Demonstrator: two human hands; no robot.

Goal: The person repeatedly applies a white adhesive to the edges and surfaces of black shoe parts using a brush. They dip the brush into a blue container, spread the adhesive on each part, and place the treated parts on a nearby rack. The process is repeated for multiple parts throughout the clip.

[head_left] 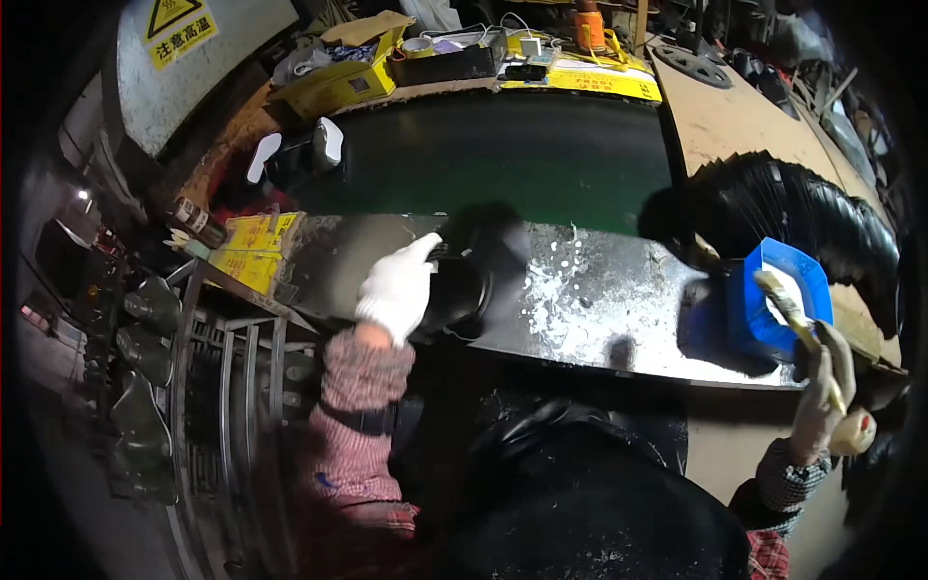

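My left hand (398,285), in a white knit glove, is closed on the edge of a black glossy shoe upper (464,298). The piece is held at the metal-topped bench (628,300), partly dark against its own shadow. Off to the right, my gloved right hand (824,385) grips the handle of a brush (795,314). Its bristle end is over a blue tub (761,350) containing something white. Whether the bristles touch the white contents, I cannot tell.
A long row of black shiny pieces (812,208) stands behind the tub. Beyond the bench runs a dark green belt (503,155), with two white-soled shoes (329,145) at its left. Yellow boxes (353,82) line the far side. A metal rack (227,377) is at left.
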